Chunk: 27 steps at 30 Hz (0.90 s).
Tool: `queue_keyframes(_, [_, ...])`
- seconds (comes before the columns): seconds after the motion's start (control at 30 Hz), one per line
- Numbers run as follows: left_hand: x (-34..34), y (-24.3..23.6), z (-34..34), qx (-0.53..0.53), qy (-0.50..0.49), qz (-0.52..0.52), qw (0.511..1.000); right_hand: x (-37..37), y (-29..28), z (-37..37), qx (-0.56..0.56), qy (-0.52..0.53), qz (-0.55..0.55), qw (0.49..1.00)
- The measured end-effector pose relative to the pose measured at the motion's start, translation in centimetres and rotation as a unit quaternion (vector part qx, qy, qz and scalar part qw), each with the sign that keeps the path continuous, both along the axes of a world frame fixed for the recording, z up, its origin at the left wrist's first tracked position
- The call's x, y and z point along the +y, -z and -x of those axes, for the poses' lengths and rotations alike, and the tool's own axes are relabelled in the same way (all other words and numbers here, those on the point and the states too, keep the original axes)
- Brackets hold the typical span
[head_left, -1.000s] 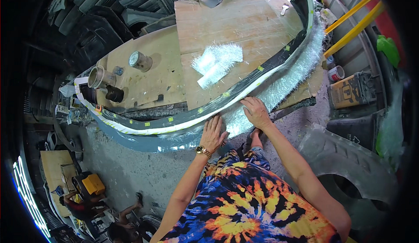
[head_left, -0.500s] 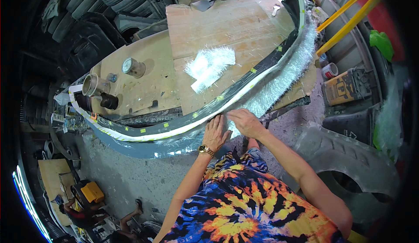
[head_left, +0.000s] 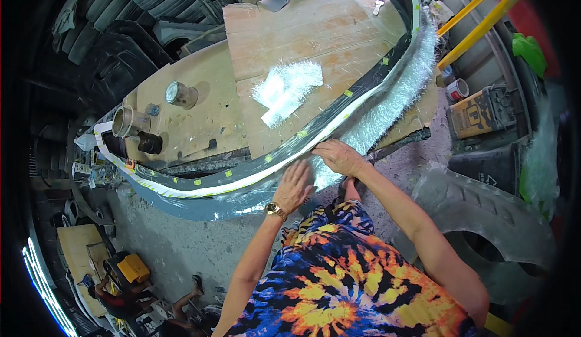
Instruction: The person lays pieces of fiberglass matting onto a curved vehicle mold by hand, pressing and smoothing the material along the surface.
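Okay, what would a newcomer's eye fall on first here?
Probably the vivid tie-dye shirt, at bottom centre. Next, the long curved dark panel sweeping across the view, the left hand and right hand by its near edge. Then the bright white fibre heap on the cardboard beyond.

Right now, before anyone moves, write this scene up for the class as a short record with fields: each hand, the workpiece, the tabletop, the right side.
Left hand: spread, near the workpiece; blurred, contact unclear
Right hand: fingers bent at the white strip; grip unclear
Workpiece: long curved part, shaggy pale matting along its outer right side
Tabletop: white fibrous pile on cardboard
Right side: grey moulded panel
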State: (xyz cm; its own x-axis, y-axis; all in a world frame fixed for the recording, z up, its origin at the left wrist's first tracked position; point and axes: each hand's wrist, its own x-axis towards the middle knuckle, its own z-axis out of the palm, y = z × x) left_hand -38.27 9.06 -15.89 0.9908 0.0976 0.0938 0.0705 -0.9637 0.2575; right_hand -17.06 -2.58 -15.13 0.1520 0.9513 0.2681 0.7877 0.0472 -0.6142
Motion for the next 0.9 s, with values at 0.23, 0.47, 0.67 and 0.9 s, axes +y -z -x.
queue_keyframes(0.23, [1.2, 0.1, -2.6, 0.076, 0.039, 0.050, 0.995, 0.0, -0.5, -0.6, 0.000, -0.016, 0.029, 0.999])
queue_keyframes(0.47, [1.4, 0.9, -2.0, 0.096, 0.028, 0.014, 0.995, -0.3, -1.2, -1.0, -0.034, -0.042, -0.006, 0.998])
queue_keyframes(0.67, [2.5, 0.9, -0.2, 0.112, 0.051, -0.013, 0.992, 0.0, -0.7, -2.3, 0.005, -0.029, 0.029, 0.999])
queue_keyframes(0.9, [3.1, 1.7, 2.4, 0.179, 0.017, -0.009, 0.984, -0.2, -0.3, -3.4, 0.047, -0.053, 0.031, 0.997])
